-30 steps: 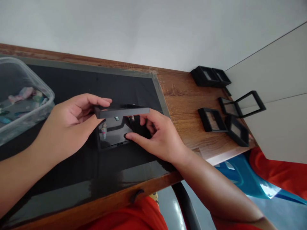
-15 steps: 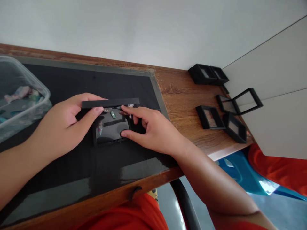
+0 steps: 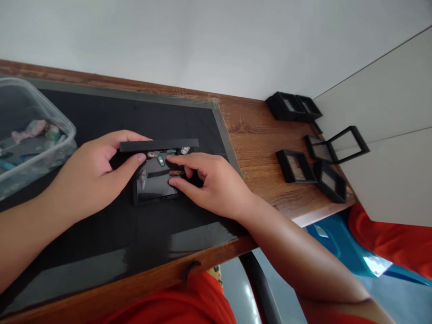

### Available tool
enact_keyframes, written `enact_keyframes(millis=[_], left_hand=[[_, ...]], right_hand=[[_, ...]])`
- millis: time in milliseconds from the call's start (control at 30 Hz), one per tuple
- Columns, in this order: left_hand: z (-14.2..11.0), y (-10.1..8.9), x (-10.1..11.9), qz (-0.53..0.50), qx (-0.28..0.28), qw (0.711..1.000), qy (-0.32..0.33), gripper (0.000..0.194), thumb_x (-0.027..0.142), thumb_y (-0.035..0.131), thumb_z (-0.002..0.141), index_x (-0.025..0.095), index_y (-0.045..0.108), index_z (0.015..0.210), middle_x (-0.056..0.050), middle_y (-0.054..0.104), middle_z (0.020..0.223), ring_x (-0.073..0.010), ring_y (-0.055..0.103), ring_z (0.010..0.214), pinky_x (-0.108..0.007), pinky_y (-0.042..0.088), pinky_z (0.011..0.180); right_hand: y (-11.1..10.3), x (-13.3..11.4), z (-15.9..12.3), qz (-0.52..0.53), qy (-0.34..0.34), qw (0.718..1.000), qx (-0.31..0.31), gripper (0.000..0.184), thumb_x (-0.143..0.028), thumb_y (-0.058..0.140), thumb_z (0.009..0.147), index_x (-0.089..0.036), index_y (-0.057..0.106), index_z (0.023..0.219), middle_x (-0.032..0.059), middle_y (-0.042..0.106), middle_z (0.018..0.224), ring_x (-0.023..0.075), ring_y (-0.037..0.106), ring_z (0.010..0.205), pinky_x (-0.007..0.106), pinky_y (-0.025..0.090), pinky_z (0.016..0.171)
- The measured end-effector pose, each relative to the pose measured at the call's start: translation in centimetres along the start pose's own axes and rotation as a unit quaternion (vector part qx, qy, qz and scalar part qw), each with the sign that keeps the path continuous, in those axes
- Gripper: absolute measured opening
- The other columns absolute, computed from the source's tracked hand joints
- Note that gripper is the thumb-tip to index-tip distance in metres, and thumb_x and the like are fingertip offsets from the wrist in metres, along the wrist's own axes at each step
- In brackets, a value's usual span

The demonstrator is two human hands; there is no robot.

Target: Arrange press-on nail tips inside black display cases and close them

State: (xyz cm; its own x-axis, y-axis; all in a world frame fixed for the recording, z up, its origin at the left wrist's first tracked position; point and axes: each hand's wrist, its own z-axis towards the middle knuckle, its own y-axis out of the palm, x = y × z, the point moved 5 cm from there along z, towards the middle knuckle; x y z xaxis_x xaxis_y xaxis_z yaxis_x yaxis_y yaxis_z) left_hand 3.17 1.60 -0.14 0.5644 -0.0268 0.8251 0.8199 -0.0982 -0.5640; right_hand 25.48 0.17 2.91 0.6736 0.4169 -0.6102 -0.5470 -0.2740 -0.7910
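Note:
A black hinged display frame (image 3: pixel 135 198) with clear film lies opened on the dark mat. My left hand (image 3: pixel 97 171) pinches its raised lid (image 3: pixel 160 145) between thumb and fingers at the left end. Small decorated pieces, shaped like false nails, rest on the film: a green one (image 3: pixel 161 160), a brown one (image 3: pixel 176 173), a pale pointed one (image 3: pixel 143 179) and others along the lid. My right hand (image 3: pixel 212 180) is over the film's right side, thumb and index finger apart. Its index fingertip is beside the green piece, and the thumb tip is just below the brown one.
A clear plastic tub (image 3: pixel 64 130) holding small coloured items stands at left. Several black frames, including a closed one (image 3: pixel 295 166) and an opened one (image 3: pixel 349 144), sit on the wooden table (image 3: pixel 246 135) at right. A blue stool (image 3: pixel 337 243) and an orange sleeve or garment are beyond the edge.
The brown piece has shifted toward the front of the film, from under my right index finger to between finger and thumb. My left hand still holds the lid.

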Motion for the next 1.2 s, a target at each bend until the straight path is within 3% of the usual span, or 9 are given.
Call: enact_keyframes(millis=[167,267,467,600,700,900,1033,1100,1200], left_hand=[[-0.2,0.2,-0.4,-0.021,-0.039,0.999,0.015,0.04,0.053,0.067,0.096,0.038,0.075,0.132,0.001,0.076,0.14,-0.0287,0.071,0.131,-0.043,0.054,0.116],[-0.4,0.1,-0.3,-0.041,-0.049,0.998,0.028,0.046,0.055,0.07,0.092,0.036,0.073,0.135,-0.001,0.075,0.145,-0.0298,0.07,0.135,-0.041,0.06,0.11],[-0.2,0.0,-0.3,-0.057,-0.059,0.997,0.005,0.051,0.06,0.07,0.09,0.035,0.076,0.134,-0.004,0.078,0.142,-0.0329,0.074,0.13,-0.037,0.066,0.096],[-0.1,0.0,-0.4,-0.042,-0.049,0.998,-0.004,0.047,0.064,0.067,0.092,0.038,0.077,0.13,-0.001,0.081,0.132,-0.0285,0.077,0.117,-0.042,0.062,0.108],[0.0,0.1,-0.4,-0.049,-0.048,0.998,0.004,0.048,0.063,0.067,0.092,0.036,0.078,0.13,-0.002,0.08,0.135,-0.0287,0.075,0.121,-0.046,0.054,0.12],[-0.1,0.0,-0.3,-0.033,-0.049,0.998,0.033,0.042,0.057,0.06,0.099,0.036,0.076,0.131,0.0,0.075,0.143,-0.0281,0.07,0.133,-0.047,0.049,0.124],[0.2,0.1,0.3,-0.002,-0.007,1.0,0.027,0.037,0.055,0.062,0.095,0.035,0.08,0.12,0.0,0.08,0.131,-0.0285,0.073,0.124,-0.045,0.054,0.112],[0.5,0.2,0.7,0.02,0.015,1.0,0.016,0.034,0.054,0.064,0.092,0.032,0.081,0.111,-0.001,0.082,0.123,-0.0299,0.073,0.12,-0.04,0.057,0.094],[0.9,0.6,1.2,0.034,0.025,0.999,0.006,0.032,0.053,0.066,0.09,0.031,0.082,0.106,-0.003,0.081,0.121,-0.0304,0.073,0.114,-0.034,0.049,0.069]], right_hand=[[0.3,-0.8,0.0,-0.062,-0.017,0.998,-0.011,0.037,-0.03,0.063,0.111,-0.017,0.077,0.142,0.0087,0.082,0.106,0.0162,0.066,0.08,0.03,0.046,0.076],[0.1,-1.2,-0.4,-0.061,-0.025,0.998,-0.017,0.033,-0.026,0.061,0.112,-0.018,0.08,0.138,0.0091,0.084,0.113,0.0166,0.07,0.085,0.029,0.048,0.077],[-0.8,-0.8,0.0,-0.045,-0.048,0.997,-0.032,0.021,-0.022,0.07,0.107,-0.022,0.088,0.117,0.0048,0.084,0.103,0.0149,0.072,0.083,0.027,0.048,0.073],[-1.0,-1.0,0.8,-0.027,-0.084,0.992,-0.089,0.021,-0.018,0.069,0.106,-0.022,0.088,0.114,0.0043,0.084,0.102,0.0158,0.074,0.087,0.028,0.049,0.075],[-0.7,-1.7,1.1,-0.006,-0.109,0.986,-0.125,0.022,-0.017,0.068,0.106,-0.021,0.086,0.118,0.0041,0.085,0.105,0.0155,0.074,0.086,0.028,0.049,0.076],[-0.3,-1.7,1.7,-0.053,-0.061,0.996,-0.031,0.022,-0.023,0.063,0.108,-0.022,0.084,0.115,0.0023,0.088,0.096,0.0167,0.073,0.079,0.029,0.045,0.071],[0.3,-1.5,1.6,-0.066,-0.071,0.995,-0.016,0.024,-0.026,0.062,0.109,-0.022,0.084,0.117,0.0024,0.088,0.099,0.0167,0.074,0.08,0.029,0.046,0.072],[0.5,-1.4,1.5,-0.05,-0.073,0.996,-0.015,0.024,-0.026,0.062,0.109,-0.022,0.084,0.118,0.0024,0.088,0.1,0.0159,0.074,0.08,0.028,0.047,0.072],[0.4,-1.3,1.7,-0.028,-0.068,0.997,-0.012,0.024,-0.026,0.065,0.108,-0.022,0.085,0.12,0.0006,0.085,0.089,0.0139,0.07,0.072,0.028,0.044,0.068]])
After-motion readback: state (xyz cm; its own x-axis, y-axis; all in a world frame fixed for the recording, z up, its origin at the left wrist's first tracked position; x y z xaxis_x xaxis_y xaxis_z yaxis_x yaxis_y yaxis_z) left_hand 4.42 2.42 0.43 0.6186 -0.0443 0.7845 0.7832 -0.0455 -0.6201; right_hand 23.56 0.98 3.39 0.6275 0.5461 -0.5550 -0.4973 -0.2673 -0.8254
